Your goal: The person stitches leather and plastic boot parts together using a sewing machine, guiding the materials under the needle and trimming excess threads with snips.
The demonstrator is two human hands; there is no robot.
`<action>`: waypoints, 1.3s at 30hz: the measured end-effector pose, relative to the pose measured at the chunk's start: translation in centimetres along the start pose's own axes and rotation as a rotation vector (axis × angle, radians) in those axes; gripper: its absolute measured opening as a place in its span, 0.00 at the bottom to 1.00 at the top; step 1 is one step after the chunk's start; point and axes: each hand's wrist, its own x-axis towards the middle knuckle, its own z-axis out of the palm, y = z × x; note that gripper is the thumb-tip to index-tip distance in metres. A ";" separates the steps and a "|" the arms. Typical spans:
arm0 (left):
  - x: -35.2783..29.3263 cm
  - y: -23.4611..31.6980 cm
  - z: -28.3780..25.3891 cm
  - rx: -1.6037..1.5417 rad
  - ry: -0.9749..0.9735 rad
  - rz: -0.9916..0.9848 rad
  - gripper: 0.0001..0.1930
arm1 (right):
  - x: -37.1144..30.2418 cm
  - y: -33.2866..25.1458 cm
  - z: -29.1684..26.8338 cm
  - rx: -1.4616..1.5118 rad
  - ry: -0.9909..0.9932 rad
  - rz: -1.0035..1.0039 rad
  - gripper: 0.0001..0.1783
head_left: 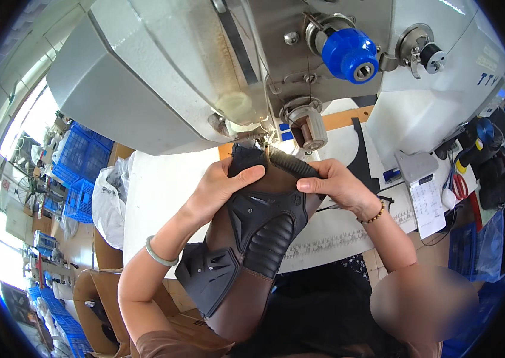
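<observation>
Two bare hands, left (221, 186) and right (337, 185), grip the top edge of a brown-and-black boot upper (270, 235) with ribbed, padded panels, thumbs uppermost, at the centre of my frame. That edge sits at the lit underside of a bulky off-white sewing machine (163, 74) across the top. I judge the step as positioning for a seam; next calls for guiding it evenly, fingers clear.

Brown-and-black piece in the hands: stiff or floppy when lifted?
The brown-and-black piece probably flexes at its ribbed black panel, whose rounded ridges look padded. Its angular black plate likely stays stiff, as its crisp raised edges look moulded. The brown section may sag somewhat if unsupported; it curves like a bendable sheet.
</observation>
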 end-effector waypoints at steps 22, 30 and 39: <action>0.1 -1.4 1.1 -0.132 0.054 0.019 0.28 | 0.2 -3.0 0.0 -0.962 0.284 -0.775 0.13; 0.6 -1.9 0.9 -0.421 -0.052 -0.042 0.32 | -0.1 -4.6 -0.7 -1.268 -0.003 -0.606 0.12; 0.2 -1.3 0.5 -0.143 -0.021 0.014 0.28 | 0.3 -3.5 -1.5 -0.818 -0.158 -0.538 0.10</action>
